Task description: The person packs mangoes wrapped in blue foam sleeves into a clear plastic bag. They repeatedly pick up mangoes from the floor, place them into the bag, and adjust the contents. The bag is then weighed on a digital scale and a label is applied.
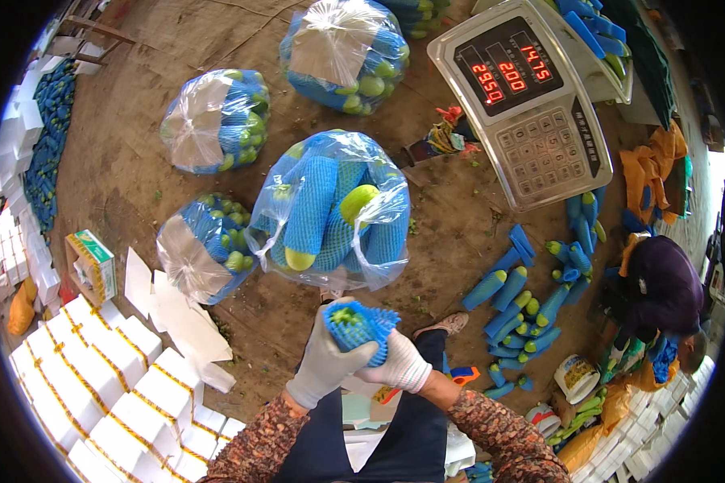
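Note:
In front of my lap, my left hand point(321, 366) and my right hand point(401, 367), both in pale knit gloves, are closed round a green gourd in a blue foam net sleeve point(364, 332). Its green end shows through the sleeve's opening, while the gloves hide part of its length. Just beyond them stands a see-through plastic bag point(267, 235), its mouth open, packed with gourds in similar blue nets. One gourd point(358, 204) in that bag has much of its pale green skin showing.
Tied bags of netted gourds point(217, 121) stand at the far left and back. A digital scale point(532, 105) is at the back right. Loose netted gourds point(532, 314) lie on the floor to my right, near a crouching person point(660, 286). White foam boxes point(97, 378) fill the left.

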The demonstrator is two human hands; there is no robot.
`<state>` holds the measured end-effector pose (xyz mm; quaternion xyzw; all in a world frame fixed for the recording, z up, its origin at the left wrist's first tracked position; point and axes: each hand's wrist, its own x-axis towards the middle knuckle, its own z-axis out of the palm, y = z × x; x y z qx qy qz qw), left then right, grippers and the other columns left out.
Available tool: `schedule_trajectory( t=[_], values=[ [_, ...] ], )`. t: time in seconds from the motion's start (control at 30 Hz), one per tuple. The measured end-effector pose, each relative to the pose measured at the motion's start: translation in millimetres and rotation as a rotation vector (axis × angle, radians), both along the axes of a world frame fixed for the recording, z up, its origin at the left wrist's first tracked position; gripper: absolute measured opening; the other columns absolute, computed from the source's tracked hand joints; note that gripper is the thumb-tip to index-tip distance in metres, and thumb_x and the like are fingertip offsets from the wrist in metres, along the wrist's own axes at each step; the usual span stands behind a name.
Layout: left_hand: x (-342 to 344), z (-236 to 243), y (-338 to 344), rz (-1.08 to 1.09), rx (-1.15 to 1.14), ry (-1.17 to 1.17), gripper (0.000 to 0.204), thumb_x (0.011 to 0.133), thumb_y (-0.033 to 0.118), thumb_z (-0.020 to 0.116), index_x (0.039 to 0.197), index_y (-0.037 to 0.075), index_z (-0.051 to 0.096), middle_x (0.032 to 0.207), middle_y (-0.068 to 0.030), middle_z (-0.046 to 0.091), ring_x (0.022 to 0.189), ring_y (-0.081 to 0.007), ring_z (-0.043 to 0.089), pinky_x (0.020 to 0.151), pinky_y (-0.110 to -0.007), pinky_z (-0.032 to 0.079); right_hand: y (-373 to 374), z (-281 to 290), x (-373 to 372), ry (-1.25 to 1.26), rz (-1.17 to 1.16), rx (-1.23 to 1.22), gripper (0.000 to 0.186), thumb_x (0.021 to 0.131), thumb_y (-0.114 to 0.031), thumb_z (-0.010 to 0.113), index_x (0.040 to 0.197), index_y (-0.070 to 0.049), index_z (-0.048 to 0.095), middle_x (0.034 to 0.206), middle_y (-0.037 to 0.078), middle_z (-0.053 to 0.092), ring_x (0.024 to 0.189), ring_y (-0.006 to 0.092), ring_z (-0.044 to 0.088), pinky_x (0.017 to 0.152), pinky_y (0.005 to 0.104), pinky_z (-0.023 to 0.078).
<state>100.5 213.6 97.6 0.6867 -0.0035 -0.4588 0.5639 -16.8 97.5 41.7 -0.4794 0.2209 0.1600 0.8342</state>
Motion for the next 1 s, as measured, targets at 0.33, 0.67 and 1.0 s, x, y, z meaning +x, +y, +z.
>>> schedule_trajectory(
  t=[0.33, 0.67, 1.0],
  values=[
    [69.9, -23.0, 2.3, -0.233, 0.546, -1.429, 0.074, 0.078, 0.019, 0.078, 0.143, 0.002, 0.047, 0.137, -0.0172, 0.052, 0.13, -0.0384, 0.048, 0.114, -0.059, 0.033, -33.7, 24.9, -22.5, 0.255, -0.289, 0.338, 0.058, 0.086, -0.024, 0.079, 0.137, -0.003, 0.057, 0.131, 0.008, 0.067, 0.119, 0.0192, 0.063, 0.108, 0.0346, 0.048],
    [227.2, -58.7, 18.0, 0.79, -0.001, 0.044, 0.024, 0.098, 0.015, 0.062, 0.115, -0.002, 0.059, 0.084, -0.0036, 0.06, 0.079, -0.0156, 0.059, 0.084, -0.04, 0.055, -29.2, 7.1, -30.2, 0.327, -0.116, 0.511, 0.099, 0.072, -0.052, 0.087, 0.145, -0.002, 0.043, 0.127, 0.014, 0.063, 0.116, 0.0282, 0.065, 0.103, 0.0438, 0.052],
    [174.0, -81.9, -20.2, -0.4, 0.215, -0.948, 0.029, 0.093, 0.001, 0.059, 0.122, 0.005, 0.062, 0.114, -0.0156, 0.067, 0.108, -0.0348, 0.066, 0.097, -0.041, 0.052, -18.1, 5.1, -12.6, 0.332, -0.157, 0.575, 0.091, 0.073, -0.049, 0.085, 0.141, -0.002, 0.046, 0.122, 0.017, 0.065, 0.111, 0.0309, 0.067, 0.1, 0.0449, 0.054]
  ],
)
